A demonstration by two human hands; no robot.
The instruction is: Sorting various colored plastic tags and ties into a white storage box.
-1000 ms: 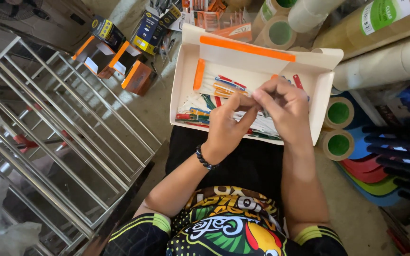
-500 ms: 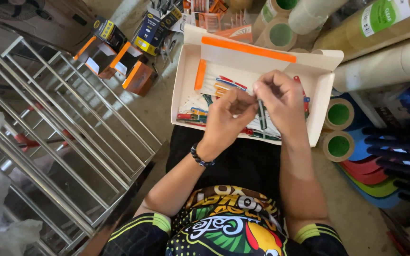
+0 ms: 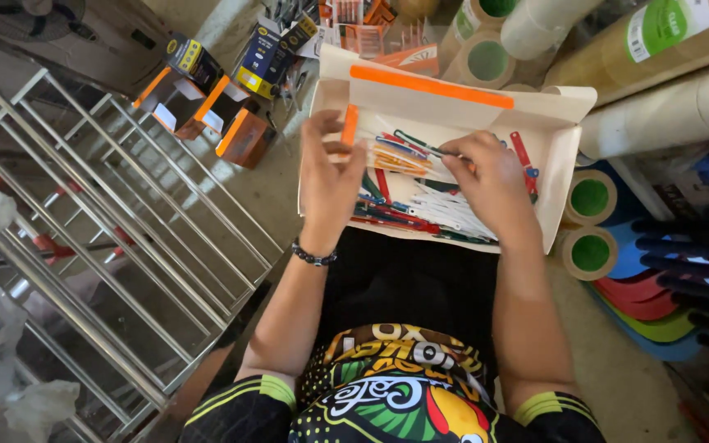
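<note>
Loosely, both hands' grips touch pens point(image 3: 408, 184) inside white box point(image 3: 453, 107).

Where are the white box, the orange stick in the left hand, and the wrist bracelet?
white box point(image 3: 564, 176): head view, on its bare right wall.
orange stick point(image 3: 349, 125): head view, on its upper half above the fingers.
bracelet point(image 3: 313, 257): head view, on the dark beads across the left wrist.
</note>
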